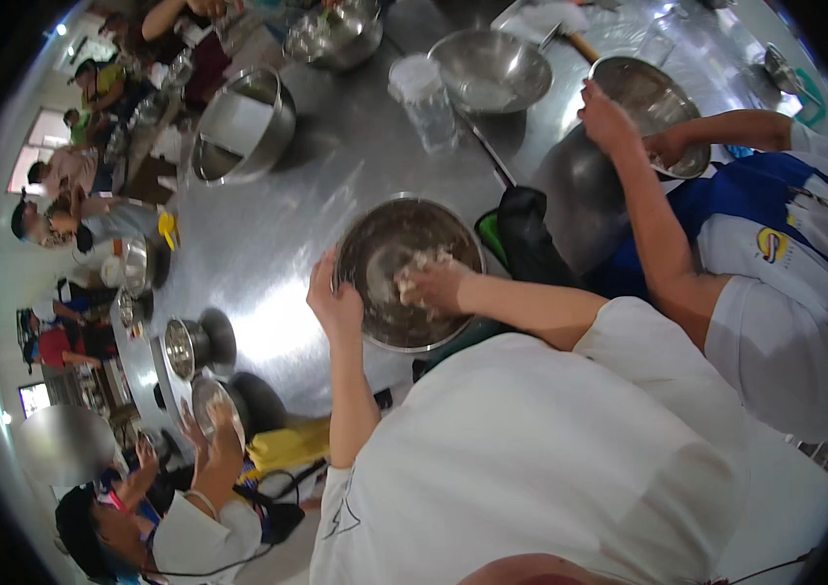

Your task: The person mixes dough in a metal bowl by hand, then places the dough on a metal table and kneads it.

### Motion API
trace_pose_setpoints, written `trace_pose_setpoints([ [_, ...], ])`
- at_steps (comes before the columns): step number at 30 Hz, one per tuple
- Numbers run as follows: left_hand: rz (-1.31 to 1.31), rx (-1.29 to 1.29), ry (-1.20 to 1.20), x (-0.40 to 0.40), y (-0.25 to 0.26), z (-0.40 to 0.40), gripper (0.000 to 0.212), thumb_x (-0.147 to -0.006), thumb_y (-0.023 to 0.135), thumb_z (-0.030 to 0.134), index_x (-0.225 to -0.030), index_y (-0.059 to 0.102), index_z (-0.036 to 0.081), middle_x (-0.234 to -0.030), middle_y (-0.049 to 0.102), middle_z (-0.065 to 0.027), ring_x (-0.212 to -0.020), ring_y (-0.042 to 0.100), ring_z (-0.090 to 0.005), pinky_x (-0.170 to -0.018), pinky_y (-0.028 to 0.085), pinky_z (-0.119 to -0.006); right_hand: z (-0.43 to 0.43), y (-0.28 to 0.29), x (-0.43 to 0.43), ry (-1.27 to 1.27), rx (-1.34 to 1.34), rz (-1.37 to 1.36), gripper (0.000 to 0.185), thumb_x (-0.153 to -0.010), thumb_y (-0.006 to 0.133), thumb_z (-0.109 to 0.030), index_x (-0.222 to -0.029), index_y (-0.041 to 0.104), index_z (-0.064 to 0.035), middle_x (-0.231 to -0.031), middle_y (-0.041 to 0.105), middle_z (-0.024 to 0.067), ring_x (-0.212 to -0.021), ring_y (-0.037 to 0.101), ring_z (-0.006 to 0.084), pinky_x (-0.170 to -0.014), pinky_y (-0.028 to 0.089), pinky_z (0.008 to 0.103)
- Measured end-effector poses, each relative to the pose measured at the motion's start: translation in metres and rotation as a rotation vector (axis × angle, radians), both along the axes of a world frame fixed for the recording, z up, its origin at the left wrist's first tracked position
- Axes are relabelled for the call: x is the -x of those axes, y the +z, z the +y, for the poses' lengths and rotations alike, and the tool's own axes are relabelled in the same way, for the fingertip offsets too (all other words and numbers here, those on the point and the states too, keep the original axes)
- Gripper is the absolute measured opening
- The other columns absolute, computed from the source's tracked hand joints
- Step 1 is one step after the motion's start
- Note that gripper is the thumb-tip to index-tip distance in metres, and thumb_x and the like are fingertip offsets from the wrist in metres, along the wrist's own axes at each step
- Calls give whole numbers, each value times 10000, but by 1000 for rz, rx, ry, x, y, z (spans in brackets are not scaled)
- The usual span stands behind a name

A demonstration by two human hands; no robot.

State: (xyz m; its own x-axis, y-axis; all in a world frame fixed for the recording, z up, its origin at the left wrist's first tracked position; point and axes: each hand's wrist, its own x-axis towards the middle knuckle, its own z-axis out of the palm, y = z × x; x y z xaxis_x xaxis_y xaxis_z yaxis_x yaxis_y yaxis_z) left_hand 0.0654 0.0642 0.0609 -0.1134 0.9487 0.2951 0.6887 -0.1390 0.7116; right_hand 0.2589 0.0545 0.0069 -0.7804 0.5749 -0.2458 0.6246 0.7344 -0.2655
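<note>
A round stainless steel mixing bowl [410,333] stands at the near edge of the steel table, in front of my white shirt. My left hand [336,292] grips its left rim, the thumb over the edge. Inside the bowl, my right hand [437,287] is pressed into a pale, sticky dough [414,274], fingers curled around part of it. Flour-like residue coats the bowl's bottom and wall. Just right of the bowl lies a black bag or cloth item [531,227] with a green lining.
On the steel table [355,161] stand a large deep bowl [286,124], a clear plastic container with a white lid [432,110] and a shallow bowl [491,69]. Co-workers handle bowls close on my right [641,80] and at lower left [202,409]. A yellow cloth or bag [286,444] lies left.
</note>
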Motion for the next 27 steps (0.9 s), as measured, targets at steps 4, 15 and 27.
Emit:
trace_pose_setpoints([
  [4,-196,80,46,-8,-3,-6,649,-621,386,-175,-1191,634,10,-1086,641,-159,-1049,622,-280,-920,462,-300,-4,-44,16,-63,-14,45,513,-882,598,-223,-1371,461,-302,-1539,255,55,-1350,375,341,-1036,437,434],
  [15,-150,15,58,7,-5,-3,634,-627,389,-163,-1184,643,2,-1115,642,-188,-1099,601,-321,-960,452,-330,67,0,20,-159,-26,287,323,-846,599,-252,-1167,624,-249,-1360,467,123,-1260,428,438,-948,459,537],
  [27,-173,-67,73,7,-15,-19,617,-625,394,-153,-1163,653,1,-1174,630,-215,-1238,517,-378,-1028,418,-413,-5,-37,41,-511,426,1012,426,-791,613,-84,-1205,608,-184,-1127,639,176,-1059,592,371,-927,485,431],
])
